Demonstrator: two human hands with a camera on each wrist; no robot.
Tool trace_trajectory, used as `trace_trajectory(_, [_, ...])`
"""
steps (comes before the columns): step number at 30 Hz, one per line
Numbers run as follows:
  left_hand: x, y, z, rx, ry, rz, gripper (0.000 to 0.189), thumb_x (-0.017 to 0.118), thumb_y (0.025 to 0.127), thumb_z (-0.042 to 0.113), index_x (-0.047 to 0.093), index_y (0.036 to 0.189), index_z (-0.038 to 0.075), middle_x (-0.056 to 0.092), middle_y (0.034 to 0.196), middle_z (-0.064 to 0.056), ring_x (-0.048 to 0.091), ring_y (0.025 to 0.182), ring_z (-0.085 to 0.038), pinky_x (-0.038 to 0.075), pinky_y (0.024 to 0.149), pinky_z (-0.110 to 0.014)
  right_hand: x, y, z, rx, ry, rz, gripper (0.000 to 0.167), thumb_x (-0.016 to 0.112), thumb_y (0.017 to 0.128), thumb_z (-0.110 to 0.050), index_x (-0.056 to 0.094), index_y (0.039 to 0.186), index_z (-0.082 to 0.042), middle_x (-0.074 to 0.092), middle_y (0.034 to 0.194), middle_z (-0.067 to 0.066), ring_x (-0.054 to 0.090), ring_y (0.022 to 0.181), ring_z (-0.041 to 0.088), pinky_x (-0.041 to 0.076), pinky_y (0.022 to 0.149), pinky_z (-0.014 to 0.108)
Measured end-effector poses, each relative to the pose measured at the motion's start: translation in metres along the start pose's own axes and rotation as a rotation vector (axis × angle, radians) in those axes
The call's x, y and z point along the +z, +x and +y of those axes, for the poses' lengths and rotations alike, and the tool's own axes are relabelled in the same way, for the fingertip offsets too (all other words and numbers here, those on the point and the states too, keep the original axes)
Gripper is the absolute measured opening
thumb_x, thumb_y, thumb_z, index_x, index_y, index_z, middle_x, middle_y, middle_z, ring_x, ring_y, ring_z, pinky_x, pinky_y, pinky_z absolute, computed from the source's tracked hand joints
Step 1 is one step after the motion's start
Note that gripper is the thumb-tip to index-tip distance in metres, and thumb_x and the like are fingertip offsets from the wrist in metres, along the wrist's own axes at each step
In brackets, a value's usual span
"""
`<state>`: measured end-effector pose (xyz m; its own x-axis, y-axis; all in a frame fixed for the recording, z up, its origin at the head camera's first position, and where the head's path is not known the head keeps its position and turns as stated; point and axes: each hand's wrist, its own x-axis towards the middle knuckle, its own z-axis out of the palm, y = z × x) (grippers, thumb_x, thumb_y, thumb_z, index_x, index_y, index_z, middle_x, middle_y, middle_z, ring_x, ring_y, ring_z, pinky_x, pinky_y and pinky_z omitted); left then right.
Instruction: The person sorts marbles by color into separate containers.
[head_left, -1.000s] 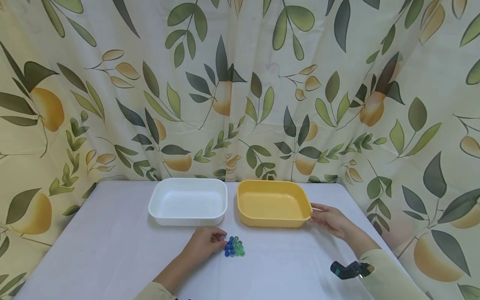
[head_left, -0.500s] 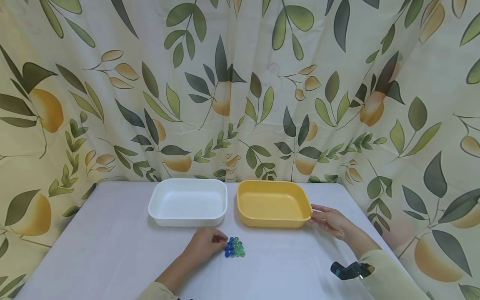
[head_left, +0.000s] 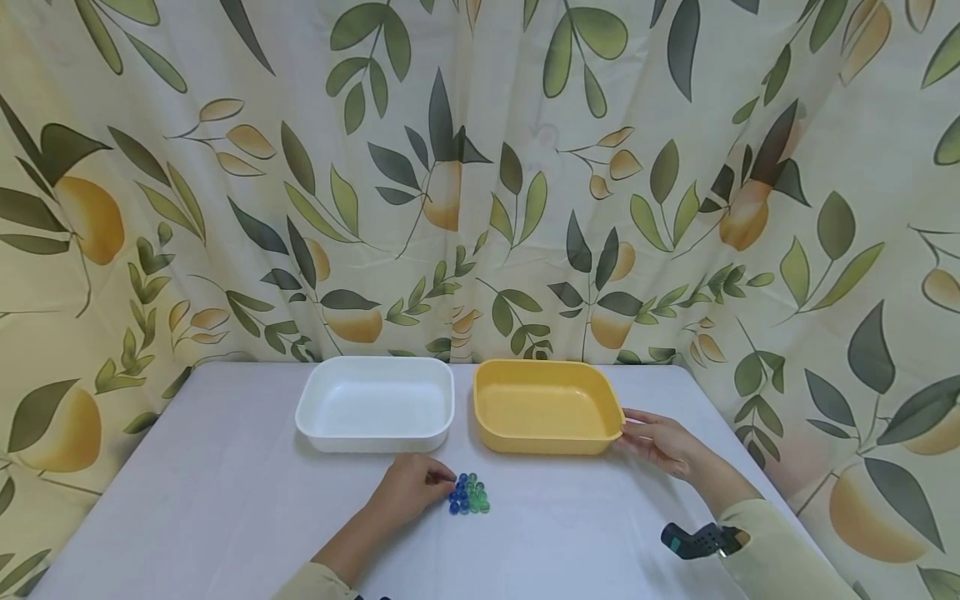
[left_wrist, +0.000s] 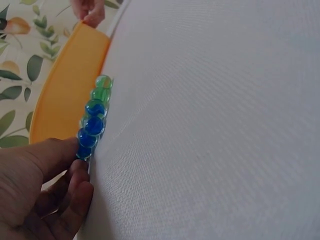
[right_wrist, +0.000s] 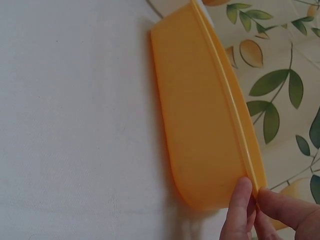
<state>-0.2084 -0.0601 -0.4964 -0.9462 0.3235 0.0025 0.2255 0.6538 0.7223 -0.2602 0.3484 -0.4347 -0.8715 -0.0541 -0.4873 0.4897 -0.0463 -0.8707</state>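
Observation:
Blue and green glass marbles [head_left: 468,493] lie in a tight cluster on the white tabletop, the blue ones on the left side. My left hand [head_left: 412,490] is at the cluster's left edge. In the left wrist view, the fingertips of this hand [left_wrist: 45,185] pinch the nearest blue marble [left_wrist: 84,152], partly hiding it. Behind and to the right stands a yellow plastic tub [head_left: 547,447] with nothing in it. My right hand [head_left: 663,443] holds its right end; in the right wrist view, thumb and fingers [right_wrist: 242,192] pinch the tub's rim.
A white plastic tub [head_left: 375,442] with nothing in it stands left of the yellow one, a narrow gap between them. A white cloth covers the table [head_left: 187,500]. A curtain [head_left: 510,208] printed with leaves and fruit hangs behind the back edge.

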Motion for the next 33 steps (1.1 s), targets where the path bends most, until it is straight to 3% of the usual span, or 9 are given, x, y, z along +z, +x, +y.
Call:
trace_trajectory(18, [0.0008,-0.002,-0.0001,0.023,-0.01,0.027,0.007,0.075,0.086,0.019,0.077,0.091,0.015,0.064,0.076,0.012,0.054,0.071,-0.004,0.049,0.063,-0.019,-0.0003,0.0,0.0008,0.003,0.012,-0.011,0.074,0.059,0.097,-0.005,0.014,0.156,-0.002,0.063,0.108,0.003,0.07,0.095,0.016,0.053,0.097,0.029])
trace_trajectory(25, [-0.0016,-0.0034,0.0021,-0.006,-0.045,0.032,0.007,0.072,0.089,0.02,0.073,0.092,0.014,0.063,0.079,0.009,0.054,0.072,-0.006,0.049,0.063,-0.02,0.0007,-0.0024,0.0002,0.006,0.037,-0.027,0.074,0.058,0.098,-0.004,0.013,0.157,-0.002,0.06,0.117,0.006,0.069,0.098,0.017,0.05,0.101,0.03])
trace_trajectory(33, [-0.002,-0.0032,0.0,-0.032,-0.123,0.019,0.01,0.068,0.092,0.02,0.07,0.095,0.011,0.061,0.075,0.005,0.054,0.06,-0.009,0.05,0.051,-0.022,0.0007,-0.0023,0.0001,0.006,0.035,-0.026,0.074,0.058,0.098,-0.004,0.013,0.157,-0.002,0.058,0.119,0.006,0.069,0.097,0.017,0.05,0.1,0.03])
